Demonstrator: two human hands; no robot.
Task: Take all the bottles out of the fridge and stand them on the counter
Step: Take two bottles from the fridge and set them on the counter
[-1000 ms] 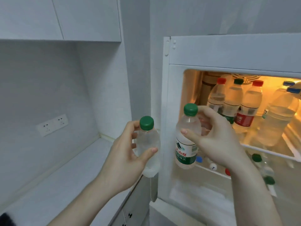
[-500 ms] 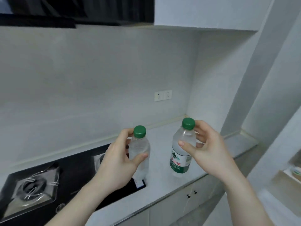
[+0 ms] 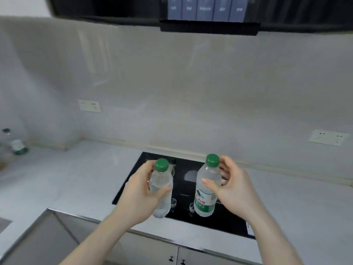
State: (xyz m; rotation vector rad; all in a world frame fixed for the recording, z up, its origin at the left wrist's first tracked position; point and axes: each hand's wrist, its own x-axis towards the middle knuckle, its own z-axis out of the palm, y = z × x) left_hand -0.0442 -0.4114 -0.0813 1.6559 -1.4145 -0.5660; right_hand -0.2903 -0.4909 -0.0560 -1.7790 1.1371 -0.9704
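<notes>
Two bottles are up in the air over the black stove [image 3: 225, 217], and far left a third bottle [image 3: 17, 145] stands on the table [image 3: 80, 180] by the wall. The left hand [image 3: 139, 196] has its grip clamped round the plain bottle [image 3: 161, 190], upright, green cap on top. To the right, the right hand [image 3: 233, 190] pinches the labelled bottle [image 3: 207, 188] near its neck, upright too.

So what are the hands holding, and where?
Left hand grips the plain bottle round its middle; right hand grips the labelled bottle at its upper body.
</notes>
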